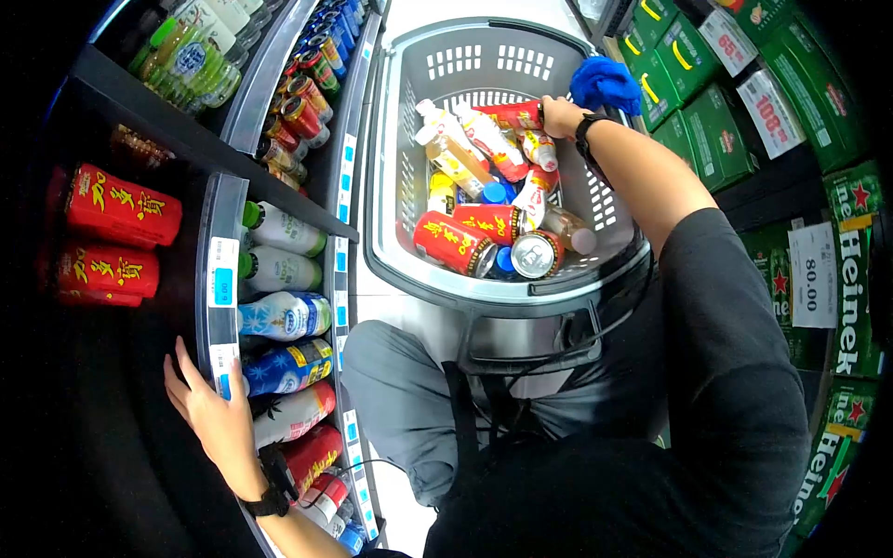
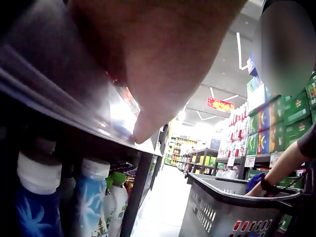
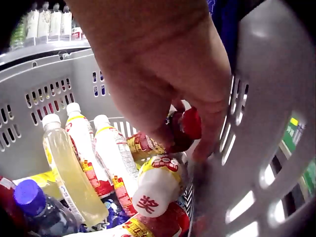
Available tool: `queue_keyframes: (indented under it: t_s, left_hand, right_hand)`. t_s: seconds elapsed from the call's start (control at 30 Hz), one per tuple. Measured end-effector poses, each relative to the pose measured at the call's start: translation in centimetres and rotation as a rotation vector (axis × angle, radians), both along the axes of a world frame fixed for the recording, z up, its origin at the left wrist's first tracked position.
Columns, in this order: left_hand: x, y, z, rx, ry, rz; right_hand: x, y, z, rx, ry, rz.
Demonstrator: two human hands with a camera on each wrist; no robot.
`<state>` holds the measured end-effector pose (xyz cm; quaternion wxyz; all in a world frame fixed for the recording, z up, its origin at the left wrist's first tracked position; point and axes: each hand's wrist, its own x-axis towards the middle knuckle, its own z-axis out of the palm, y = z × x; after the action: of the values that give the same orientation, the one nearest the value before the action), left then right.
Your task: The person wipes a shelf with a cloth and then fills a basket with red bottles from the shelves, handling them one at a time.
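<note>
In the head view my right hand (image 1: 563,118) is down inside the grey basket (image 1: 395,121), its fingers curled round the end of a red can with yellow lettering (image 1: 507,115). The right wrist view shows the fingers about that red can (image 3: 191,124), partly hidden by the hand, close to the basket wall. Bottles with white caps (image 3: 116,158) and a bottle of pale yellow drink (image 3: 74,173) lie below it. My left hand (image 1: 216,418) rests with spread fingers at the shelf's front edge (image 1: 223,279), beside the price labels. Two red cans (image 1: 126,205) stand farther along that shelf.
More red cans (image 1: 456,244) and blue-capped bottles fill the basket floor. A blue cloth (image 1: 605,86) hangs on the rim. Bottles (image 1: 288,316) line the lower shelf at left; green beer cartons (image 1: 716,139) are stacked along the right. The basket stands just ahead of the person's knees.
</note>
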<state>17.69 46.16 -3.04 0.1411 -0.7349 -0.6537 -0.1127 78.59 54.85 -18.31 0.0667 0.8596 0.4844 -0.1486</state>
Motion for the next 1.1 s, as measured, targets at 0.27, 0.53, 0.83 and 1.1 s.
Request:
queue_keyframes:
  t_s: [0.27, 0.53, 0.83, 1.1]
  left_hand:
    - [-0.2, 0.1, -0.2, 0.017, 0.013, -0.005]
    - [0.3, -0.4, 0.2, 0.082, 0.028, -0.015]
    - [0.6, -0.6, 0.2, 0.204, 0.134, 0.004]
    - [11.0, -6.0, 5.2, -0.072, -0.687, -0.764]
  right_hand:
    - [-1.5, 0.0, -0.1, 0.01, -0.127, 0.244]
    - [-6.7, -0.9, 10.9, 0.346, -0.133, 0.428]
    - [-13.9, -7.1, 24.5, 0.935, 0.122, 0.294]
    - [-24.1, -13.2, 26.1, 1.109, 1.457, 0.163]
